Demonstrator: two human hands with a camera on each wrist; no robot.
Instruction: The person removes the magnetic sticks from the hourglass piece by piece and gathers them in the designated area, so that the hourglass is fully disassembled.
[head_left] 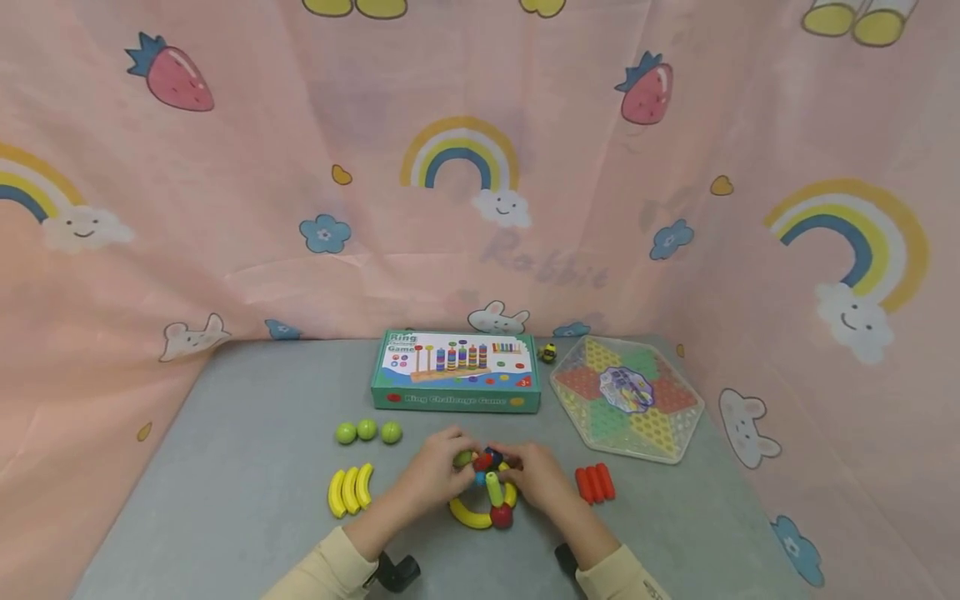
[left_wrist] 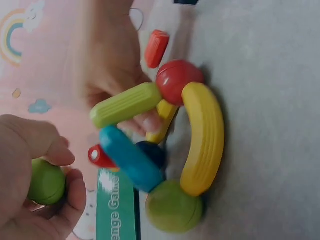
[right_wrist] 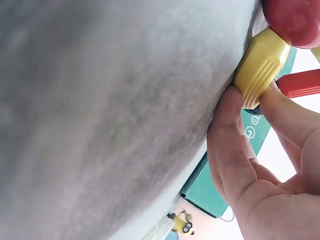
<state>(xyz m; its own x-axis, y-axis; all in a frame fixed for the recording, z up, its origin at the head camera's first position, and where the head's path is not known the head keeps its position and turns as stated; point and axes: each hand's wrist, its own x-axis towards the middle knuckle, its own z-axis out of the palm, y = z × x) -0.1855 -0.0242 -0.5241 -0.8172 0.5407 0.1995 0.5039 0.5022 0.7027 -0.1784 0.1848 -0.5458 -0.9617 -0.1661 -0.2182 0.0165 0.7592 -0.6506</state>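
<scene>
A small frame of magnetic balls and rods stands on the table between the hands. It includes a red ball (left_wrist: 177,80), a curved yellow rod (left_wrist: 205,140), a green ball (left_wrist: 174,206), a light green rod (left_wrist: 127,104) and a blue rod (left_wrist: 131,157) slanting upward. My left hand (head_left: 438,471) pinches a separate green ball (left_wrist: 47,185) between thumb and fingers, beside the top of the frame. On the frame's other side, my right hand (head_left: 540,475) grips another yellow rod (right_wrist: 260,67). A dark blue ball (left_wrist: 152,154) and a red rod (left_wrist: 100,156) show partly hidden behind.
Left of the frame lie several green balls (head_left: 367,429) and yellow curved rods (head_left: 350,490). Red rods (head_left: 595,483) lie to the right. A green game box (head_left: 456,400) and a hexagonal board (head_left: 660,442) sit behind, with a small bee-like toy (head_left: 548,353) between them.
</scene>
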